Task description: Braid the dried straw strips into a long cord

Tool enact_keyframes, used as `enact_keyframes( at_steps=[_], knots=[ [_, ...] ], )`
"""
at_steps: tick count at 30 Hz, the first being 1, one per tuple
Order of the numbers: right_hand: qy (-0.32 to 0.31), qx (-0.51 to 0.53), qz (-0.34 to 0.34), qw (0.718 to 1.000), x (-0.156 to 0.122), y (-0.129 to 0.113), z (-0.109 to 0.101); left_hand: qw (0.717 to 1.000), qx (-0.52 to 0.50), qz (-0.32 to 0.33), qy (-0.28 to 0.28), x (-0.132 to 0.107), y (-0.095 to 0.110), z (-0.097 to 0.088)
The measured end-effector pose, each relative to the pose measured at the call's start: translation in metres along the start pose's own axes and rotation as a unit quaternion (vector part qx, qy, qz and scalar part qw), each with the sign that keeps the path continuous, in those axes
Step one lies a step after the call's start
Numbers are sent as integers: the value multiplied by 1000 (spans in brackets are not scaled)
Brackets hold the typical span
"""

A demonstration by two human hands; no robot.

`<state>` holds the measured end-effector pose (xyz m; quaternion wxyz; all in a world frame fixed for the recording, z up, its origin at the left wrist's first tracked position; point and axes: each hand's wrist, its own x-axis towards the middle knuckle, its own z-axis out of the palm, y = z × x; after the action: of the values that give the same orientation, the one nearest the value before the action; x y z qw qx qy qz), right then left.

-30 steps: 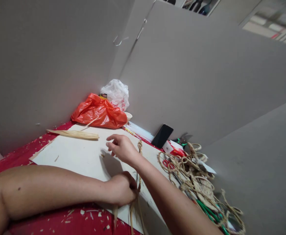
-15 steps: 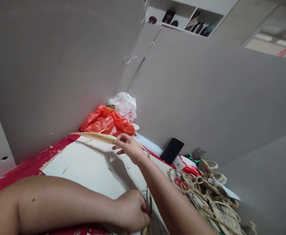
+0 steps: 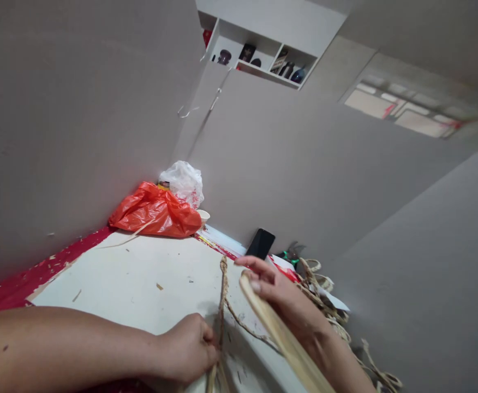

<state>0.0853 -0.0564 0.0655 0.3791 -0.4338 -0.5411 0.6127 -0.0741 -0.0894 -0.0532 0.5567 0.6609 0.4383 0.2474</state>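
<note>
I am logging remotely: one left hand point(image 3: 192, 348), lower centre, gripping a braided cord point(image 3: 224, 284) in tightly curled fingers; one right hand point(image 3: 286, 299), lower right, pinching a pale strip point(image 3: 285, 339) thumb-to-fingers; one likely hazard, a slackening left grip letting the cord unravel.

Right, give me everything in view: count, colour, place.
Dried strip: one, tan, lower right
Braided cord: one, brown, centre
Sheet: one, white, tabletop
Covering: one, red, under sheet
Larger bag: one, orange, back corner
Smaller bag: one, white, behind it
Cup: one, cream, beside bags
Phone: one, black, back edge
Cutters: one, partly green, near phone
Rope: uncountable, tan, right
Scraps: several, tan, on sheet
Shelf: one, white, upper wall
Shelf items: several, mostly dark, inside
Hook: one, silver, wall corner
Left hand: one, on cord
Right hand: one, holding strip
</note>
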Motion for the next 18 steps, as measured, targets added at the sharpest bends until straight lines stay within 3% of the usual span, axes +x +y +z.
enact_keyframes(
  at_steps=[3, 6, 12, 15, 18],
  knots=[
    [-28, -54, 31, 998, -31, 26, 7, 998, -67, -10, 11, -2, -1, 0],
    [2, -94, 46, 994, -52, 53, 21, 993, -112, 14, 34, -2, -3, 1],
    [78, -225, -47, 970, -60, 93, 46, 987, -145, 40, 56, -1, -3, 0],
    [89, -187, -52, 977, -60, 103, 56, 987, -139, 57, 48, -2, -4, 1],
    [85, -69, -13, 994, -61, 103, 62, 990, -99, 78, 66, -3, -3, 1]
  ],
)
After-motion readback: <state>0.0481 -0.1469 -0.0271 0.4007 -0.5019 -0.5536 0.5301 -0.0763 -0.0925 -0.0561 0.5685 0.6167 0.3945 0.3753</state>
